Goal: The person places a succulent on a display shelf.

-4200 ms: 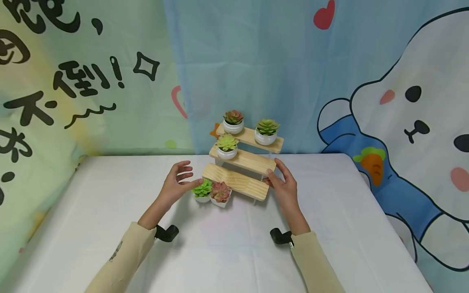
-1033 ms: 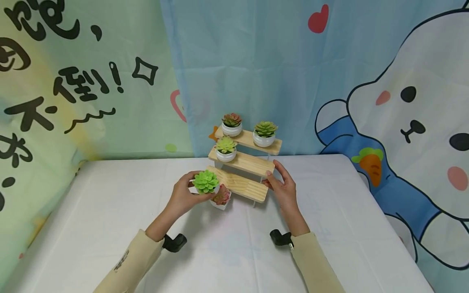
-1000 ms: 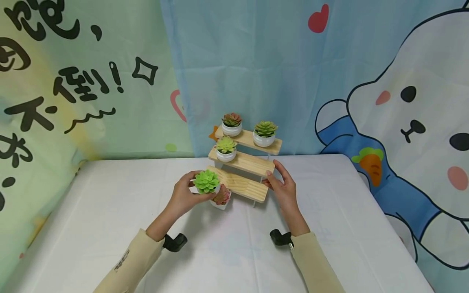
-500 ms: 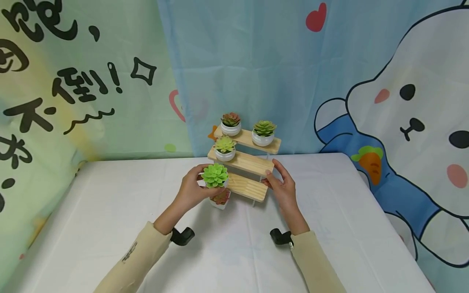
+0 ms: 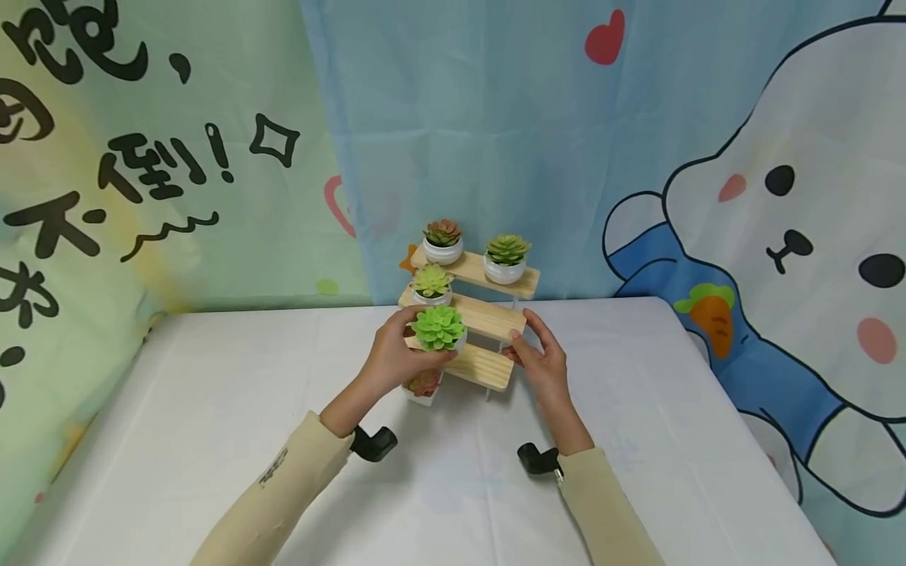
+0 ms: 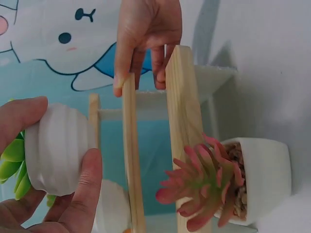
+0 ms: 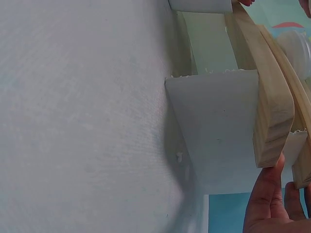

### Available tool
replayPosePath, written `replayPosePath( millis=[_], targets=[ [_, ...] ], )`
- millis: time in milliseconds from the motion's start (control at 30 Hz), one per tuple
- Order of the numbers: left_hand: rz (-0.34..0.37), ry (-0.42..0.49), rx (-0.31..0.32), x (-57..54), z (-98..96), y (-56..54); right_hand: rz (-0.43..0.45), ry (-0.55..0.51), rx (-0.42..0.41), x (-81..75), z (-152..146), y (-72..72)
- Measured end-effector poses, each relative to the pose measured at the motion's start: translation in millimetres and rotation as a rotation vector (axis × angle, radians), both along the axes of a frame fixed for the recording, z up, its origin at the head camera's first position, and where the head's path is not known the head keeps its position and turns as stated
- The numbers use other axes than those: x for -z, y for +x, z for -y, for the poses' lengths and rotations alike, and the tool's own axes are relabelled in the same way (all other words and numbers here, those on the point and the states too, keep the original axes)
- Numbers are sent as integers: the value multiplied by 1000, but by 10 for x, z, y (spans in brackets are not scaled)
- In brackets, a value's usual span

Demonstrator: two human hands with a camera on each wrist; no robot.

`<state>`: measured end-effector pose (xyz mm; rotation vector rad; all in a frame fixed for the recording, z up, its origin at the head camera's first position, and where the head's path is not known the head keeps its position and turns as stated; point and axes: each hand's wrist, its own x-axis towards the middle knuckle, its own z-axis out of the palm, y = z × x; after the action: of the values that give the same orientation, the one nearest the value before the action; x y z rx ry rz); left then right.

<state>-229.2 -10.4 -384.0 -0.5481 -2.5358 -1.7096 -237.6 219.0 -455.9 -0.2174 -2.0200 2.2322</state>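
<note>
My left hand (image 5: pixel 393 355) holds a bright green potted succulent (image 5: pixel 437 327) above the lowest step of a three-tier wooden plant stand (image 5: pixel 487 368). Seen from the left wrist, thumb and fingers go round its ribbed white pot (image 6: pixel 60 150), apart from the boards. My right hand (image 5: pixel 546 368) grips the stand's right end, at the middle and lowest steps. Below my left hand, a pink succulent (image 5: pixel 423 384) in a white pot stands on the table, partly hidden; the left wrist view shows this pink succulent (image 6: pixel 206 182) beside the lowest board.
A reddish succulent (image 5: pixel 442 240) and a green succulent (image 5: pixel 506 258) sit on the top step. On the middle step's left end stands a yellow-green succulent (image 5: pixel 432 283). White cloth covers the table (image 5: pixel 453 487); a printed backdrop (image 5: pixel 460 118) hangs behind.
My left hand first took the green succulent from the table beside the pink one, then moved it up and right over the lowest step. My right hand stays at the stand's end.
</note>
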Motion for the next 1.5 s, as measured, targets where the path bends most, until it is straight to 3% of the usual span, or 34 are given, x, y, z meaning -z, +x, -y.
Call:
replayPosePath(
  millis=[333,567,933,1333,1500],
  targets=[
    [10,-28,19,-43,-194,-101,-7,-9,-1,7,-1,23],
    [-51,-17,54,-22,-348,-157,-29,-19,-5,-6,-11,36],
    [24,-17,46,-74,-472,-244,-66,-18,-23,10,-14,39],
    [8,-58,32,-79,-561,-325,-30,-19,-19,2,-12,37],
    [-1,-37,49,-74,-605,-331,-53,-36,-30,20,-25,35]
  ],
)
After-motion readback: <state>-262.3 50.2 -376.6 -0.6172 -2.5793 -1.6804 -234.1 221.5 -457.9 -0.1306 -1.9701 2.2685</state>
